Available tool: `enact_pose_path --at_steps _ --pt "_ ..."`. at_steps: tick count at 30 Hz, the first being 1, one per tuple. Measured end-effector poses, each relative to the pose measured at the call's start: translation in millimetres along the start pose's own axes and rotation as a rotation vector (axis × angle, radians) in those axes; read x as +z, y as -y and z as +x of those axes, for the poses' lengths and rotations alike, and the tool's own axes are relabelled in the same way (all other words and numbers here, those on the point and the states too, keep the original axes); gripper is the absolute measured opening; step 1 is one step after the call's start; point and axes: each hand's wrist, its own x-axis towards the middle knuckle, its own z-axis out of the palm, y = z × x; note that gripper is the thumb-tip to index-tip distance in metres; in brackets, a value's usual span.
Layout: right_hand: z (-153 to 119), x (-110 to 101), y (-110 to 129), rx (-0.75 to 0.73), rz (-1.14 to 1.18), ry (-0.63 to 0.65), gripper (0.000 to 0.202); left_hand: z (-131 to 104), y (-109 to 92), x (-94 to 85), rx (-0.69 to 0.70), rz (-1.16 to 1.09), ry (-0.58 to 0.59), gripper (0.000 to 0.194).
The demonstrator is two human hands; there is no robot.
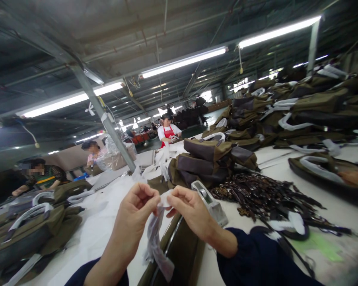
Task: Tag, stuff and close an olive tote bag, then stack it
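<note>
Both hands meet near the middle of the head view, over an olive bag (186,254) lying on the white table. My left hand (134,216) pinches one side of a white wrapping (156,238) between thumb and fingers. From the right, my right hand (193,214) pinches the same wrapping close to its top. The wrapped strip hangs down in a curve onto the bag. Just beyond my right hand stands a grey tape dispenser (210,202), partly hidden by the hand.
A heap of dark straps (265,192) lies right of the dispenser. Olive bags are piled behind (205,159), at the left (38,230) and at the far right. A hand touches a bag (322,171) at the right edge. Other people work across the table.
</note>
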Motion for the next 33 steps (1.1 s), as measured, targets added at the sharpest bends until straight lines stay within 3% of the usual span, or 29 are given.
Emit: enact_pose_path --at_steps 5,10,15,18,20,24,28,33 --pt "5 3 -4 -0.003 0.016 -0.022 0.028 3 4 -7.2 -0.025 0.137 0.041 0.020" --pt "8 8 1 0.007 -0.001 0.015 0.027 6 5 -10.1 0.032 0.403 0.119 0.035" --pt "7 10 -9 -0.116 -0.084 -0.037 0.025 6 1 -16.6 0.036 0.376 0.075 0.036" --pt "2 7 -21 -0.119 -0.149 -0.069 0.026 7 -8 -23.9 0.074 0.350 0.004 0.033" --pt "-1 5 -24 -0.107 -0.207 -0.049 0.027 8 -15 -27.2 0.087 0.363 0.025 0.034" --pt "-2 1 -4 -0.176 -0.539 -0.011 0.023 10 -23 -26.1 0.128 0.423 0.077 0.035" --pt "6 1 21 -0.311 -0.980 0.003 0.039 6 -21 -22.9 0.179 0.486 0.071 0.033" --pt "10 7 17 -0.339 -1.157 0.006 0.028 -1 -19 -22.8 0.174 0.510 0.130 0.034"
